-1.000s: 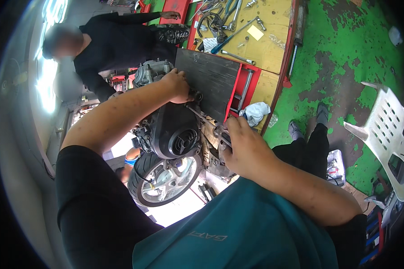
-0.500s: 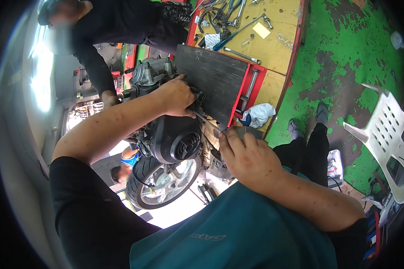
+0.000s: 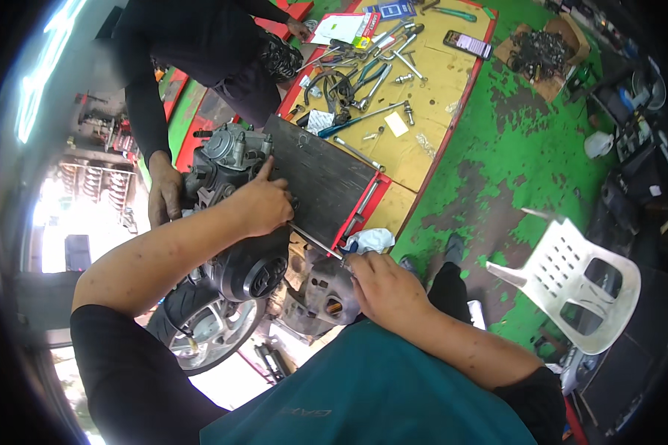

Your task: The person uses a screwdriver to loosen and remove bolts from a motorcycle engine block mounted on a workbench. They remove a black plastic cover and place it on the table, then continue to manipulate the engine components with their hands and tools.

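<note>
My left hand [image 3: 263,204] is on the upper part of the scooter engine [image 3: 252,271], index finger extended toward the grey cylinder head [image 3: 230,148] and other fingers curled over something I cannot make out beside a long thin metal rod [image 3: 315,241]. My right hand [image 3: 386,289] is closed around the rod's lower right end, below a white cloth [image 3: 375,239]. Beside the engine lie a black board [image 3: 319,167] and a red tray [image 3: 381,193] holding metal bars. A co-worker's hand [image 3: 165,193] rests at the engine's left side.
A yellow-topped bench [image 3: 441,89] carries several tools, papers and a phone [image 3: 467,43]. A white plastic chair [image 3: 579,304] stands on the green floor at right, with a cardboard piece [image 3: 508,50] under dark parts farther back. A wheel [image 3: 223,334] is below the engine.
The view has shifted, bringing more bench and floor into sight. My left index finger has straightened toward the cylinder head. The co-worker has bent over, one hand at the engine's left side.
</note>
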Demonstrator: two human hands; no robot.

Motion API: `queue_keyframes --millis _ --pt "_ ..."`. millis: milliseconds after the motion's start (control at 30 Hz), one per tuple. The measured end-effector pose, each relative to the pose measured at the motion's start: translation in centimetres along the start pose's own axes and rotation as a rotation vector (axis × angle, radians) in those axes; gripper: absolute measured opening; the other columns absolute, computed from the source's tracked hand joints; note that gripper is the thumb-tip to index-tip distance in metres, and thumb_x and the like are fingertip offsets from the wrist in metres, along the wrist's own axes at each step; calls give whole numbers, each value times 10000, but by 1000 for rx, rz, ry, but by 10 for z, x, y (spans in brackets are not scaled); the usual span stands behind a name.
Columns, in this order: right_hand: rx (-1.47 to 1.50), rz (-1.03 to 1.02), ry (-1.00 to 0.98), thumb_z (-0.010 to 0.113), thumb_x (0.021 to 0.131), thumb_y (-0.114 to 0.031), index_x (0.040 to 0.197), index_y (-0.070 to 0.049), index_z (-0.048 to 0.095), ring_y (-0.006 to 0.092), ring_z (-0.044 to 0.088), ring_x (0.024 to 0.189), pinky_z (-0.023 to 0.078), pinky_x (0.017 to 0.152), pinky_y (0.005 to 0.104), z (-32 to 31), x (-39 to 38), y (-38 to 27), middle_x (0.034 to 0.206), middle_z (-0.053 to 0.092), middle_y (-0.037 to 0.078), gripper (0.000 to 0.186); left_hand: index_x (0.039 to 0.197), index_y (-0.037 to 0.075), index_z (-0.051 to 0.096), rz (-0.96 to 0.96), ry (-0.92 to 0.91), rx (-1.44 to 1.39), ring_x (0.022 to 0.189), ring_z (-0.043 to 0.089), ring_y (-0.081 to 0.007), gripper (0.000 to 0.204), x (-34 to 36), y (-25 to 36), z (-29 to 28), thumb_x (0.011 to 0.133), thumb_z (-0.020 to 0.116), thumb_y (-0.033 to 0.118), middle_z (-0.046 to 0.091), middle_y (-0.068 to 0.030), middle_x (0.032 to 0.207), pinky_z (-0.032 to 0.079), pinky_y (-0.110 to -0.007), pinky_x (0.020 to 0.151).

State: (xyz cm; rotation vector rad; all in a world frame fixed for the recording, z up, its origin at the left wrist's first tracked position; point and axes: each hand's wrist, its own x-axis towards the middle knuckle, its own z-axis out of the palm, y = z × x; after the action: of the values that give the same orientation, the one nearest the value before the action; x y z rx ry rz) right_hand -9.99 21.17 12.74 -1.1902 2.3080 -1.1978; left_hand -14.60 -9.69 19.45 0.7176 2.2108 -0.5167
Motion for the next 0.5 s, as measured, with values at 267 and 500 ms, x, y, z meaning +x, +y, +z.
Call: queue_keyframes --millis 267,500 --pt "239 152 -39 697 839 -1 1258 -35 550 381 633 997 555 814 429 0 -2 -4 1046 565 176 445 1264 80 664 -521 692 -158 1347 503 -322 477 -111 17 -90 826 773 237 594 -156 1390 395 -498 1112" --pt "-163 -138 20 694 855 -47 1338 -49 612 315 658 887 585 756 403 6 -11 9 1227 629 168 490 1278 -60 548 -1020 1577 -364 1223 536 -312 423 -137 119 37 905 658 108 583 -200 1262 395 -411 1078"
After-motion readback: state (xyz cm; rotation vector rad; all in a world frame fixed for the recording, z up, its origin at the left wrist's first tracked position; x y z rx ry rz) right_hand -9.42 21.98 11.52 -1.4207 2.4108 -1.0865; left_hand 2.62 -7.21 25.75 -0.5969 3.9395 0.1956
